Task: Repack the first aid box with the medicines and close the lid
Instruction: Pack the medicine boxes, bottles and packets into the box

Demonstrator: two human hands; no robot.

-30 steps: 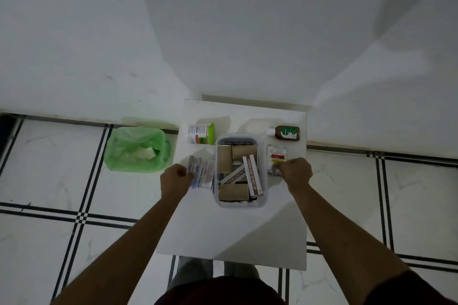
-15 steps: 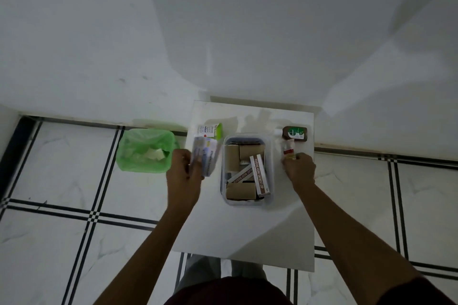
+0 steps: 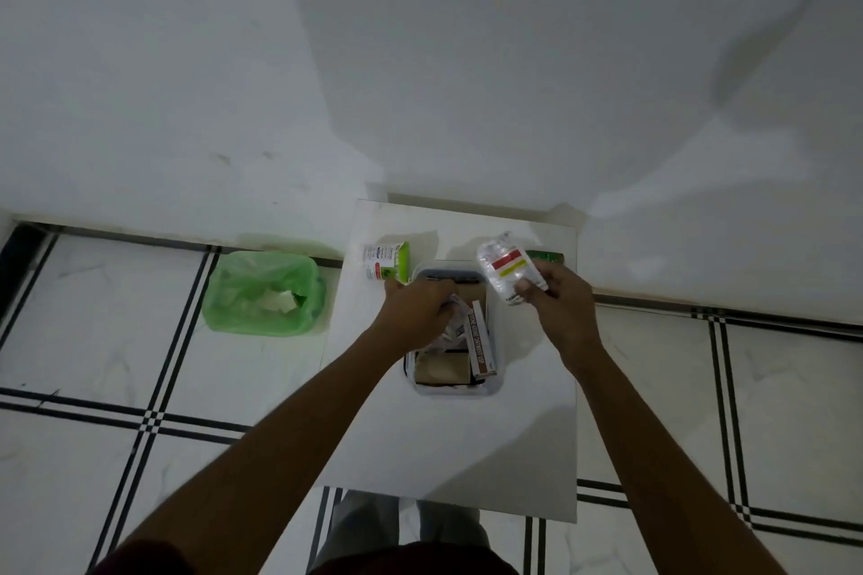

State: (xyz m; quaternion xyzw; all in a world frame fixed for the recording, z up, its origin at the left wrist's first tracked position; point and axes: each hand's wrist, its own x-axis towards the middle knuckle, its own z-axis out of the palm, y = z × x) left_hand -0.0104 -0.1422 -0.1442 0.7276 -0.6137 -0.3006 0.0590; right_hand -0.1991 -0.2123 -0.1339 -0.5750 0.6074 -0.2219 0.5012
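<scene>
The clear first aid box (image 3: 497, 381) sits open on a small white table (image 3: 448, 448), holding tan bandage rolls (image 3: 441, 367) and a long ointment carton (image 3: 481, 346). My left hand (image 3: 418, 310) is over the box's far half, closed on a flat medicine packet (image 3: 455, 320) that it presses down inside. My right hand (image 3: 555, 299) is raised beside the box's far right corner, gripping a clear packet with a red and yellow label (image 3: 506, 268). A white and green medicine box (image 3: 387, 261) stands on the table to the far left. No lid is visible.
A green-topped brown bottle (image 3: 546, 256) lies at the table's far right, mostly hidden behind the raised packet. A bin lined with a green bag (image 3: 264, 294) stands on the tiled floor left of the table. The wall runs right behind the table.
My left hand carried the flat packet from the table's left side into the box. My right hand lifted the clear labelled packet up off the table's right side.
</scene>
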